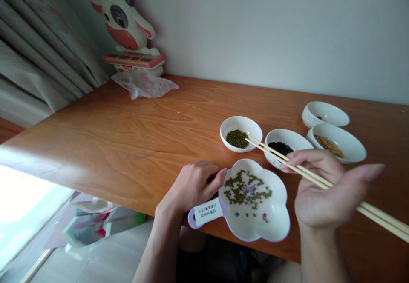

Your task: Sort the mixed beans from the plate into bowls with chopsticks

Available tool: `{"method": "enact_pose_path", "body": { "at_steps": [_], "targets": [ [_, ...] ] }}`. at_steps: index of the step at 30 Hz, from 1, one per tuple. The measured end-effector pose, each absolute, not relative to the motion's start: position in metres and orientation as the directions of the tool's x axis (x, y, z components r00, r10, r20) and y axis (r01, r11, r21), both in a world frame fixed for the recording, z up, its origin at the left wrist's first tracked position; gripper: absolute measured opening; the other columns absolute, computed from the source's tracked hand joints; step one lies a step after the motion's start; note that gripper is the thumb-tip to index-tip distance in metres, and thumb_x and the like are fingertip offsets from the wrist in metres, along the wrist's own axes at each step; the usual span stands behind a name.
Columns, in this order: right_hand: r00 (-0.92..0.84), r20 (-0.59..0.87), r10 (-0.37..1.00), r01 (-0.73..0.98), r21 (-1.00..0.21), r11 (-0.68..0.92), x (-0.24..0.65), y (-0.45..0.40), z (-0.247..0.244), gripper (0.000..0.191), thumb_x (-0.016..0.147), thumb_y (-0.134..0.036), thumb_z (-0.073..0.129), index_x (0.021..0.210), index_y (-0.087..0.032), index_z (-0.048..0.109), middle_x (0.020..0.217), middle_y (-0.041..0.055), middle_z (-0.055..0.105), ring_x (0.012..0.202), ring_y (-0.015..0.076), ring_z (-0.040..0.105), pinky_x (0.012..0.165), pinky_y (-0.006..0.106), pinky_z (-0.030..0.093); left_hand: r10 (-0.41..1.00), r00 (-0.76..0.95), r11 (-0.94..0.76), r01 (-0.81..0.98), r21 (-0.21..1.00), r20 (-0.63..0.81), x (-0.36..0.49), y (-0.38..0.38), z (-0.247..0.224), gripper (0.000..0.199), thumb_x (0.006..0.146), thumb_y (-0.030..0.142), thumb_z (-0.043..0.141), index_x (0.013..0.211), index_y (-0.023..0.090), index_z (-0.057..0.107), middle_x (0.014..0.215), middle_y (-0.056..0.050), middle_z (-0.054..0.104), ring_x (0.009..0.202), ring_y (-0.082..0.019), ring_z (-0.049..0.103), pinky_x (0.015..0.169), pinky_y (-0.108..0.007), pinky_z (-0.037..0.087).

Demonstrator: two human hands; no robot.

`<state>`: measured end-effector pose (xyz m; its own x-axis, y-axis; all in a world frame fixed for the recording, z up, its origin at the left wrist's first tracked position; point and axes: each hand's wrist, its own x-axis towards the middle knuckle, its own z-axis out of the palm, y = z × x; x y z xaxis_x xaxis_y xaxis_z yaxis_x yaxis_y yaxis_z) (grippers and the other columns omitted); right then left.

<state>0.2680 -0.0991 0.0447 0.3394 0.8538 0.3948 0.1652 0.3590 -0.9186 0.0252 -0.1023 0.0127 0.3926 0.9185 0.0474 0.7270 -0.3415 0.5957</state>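
My right hand [329, 189] is closed around a pair of wooden chopsticks [306, 173], its thumb sticking out to the right. The chopstick tips are inside a white bowl [225, 132] with green mung beans [237, 139]; whether a bean is pinched between them is too small to tell. At the left rim of a white flower-shaped dish [275, 215] with a purple edge, my left hand [200, 185] is closed, thumb on the rim and the other fingers partly hidden. Mung beans [236, 191] lie scattered in this dish, and a paper label [208, 212] covers its handle.
Right of the mung bean bowl stand a bowl of black beans [280, 147], a bowl of tan beans [329, 144] and a bowl [334, 117] with a small reddish item. A cow toy keyboard [131, 57] and clear plastic bag [147, 86] sit at the back left.
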Motion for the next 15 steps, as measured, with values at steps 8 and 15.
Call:
{"method": "enact_pose_path", "body": {
  "at_steps": [8,15],
  "targets": [
    [0.066,0.366,0.928,0.271,-0.902,0.337,0.302,-0.133,0.039,0.093,0.100,-0.084,0.009,0.062,-0.024,0.070,0.065,0.0074,0.067,0.068,0.0245,0.065,0.062,0.038,0.047,0.926,0.374,-0.330,0.724,0.606,0.057,0.025,-0.103,0.011,0.051,0.114,0.046,0.039,0.076,0.020,0.060,0.081,-0.002,0.070,0.073,-0.015,0.059,0.072,-0.031,0.038],
    [-0.150,0.252,0.956,0.354,-0.889,0.290,0.310,-0.150,0.032,0.091,0.096,-0.089,0.009,0.066,-0.023,0.065,0.065,0.0047,0.064,0.062,0.0221,0.062,0.057,0.035,0.046,0.927,0.370,-0.329,0.720,0.611,0.062,0.026,-0.104,0.013,0.051,0.114,0.048,0.040,0.075,0.020,0.059,0.078,-0.001,0.068,0.070,-0.015,0.056,0.071,-0.031,0.037]
  ]
}}
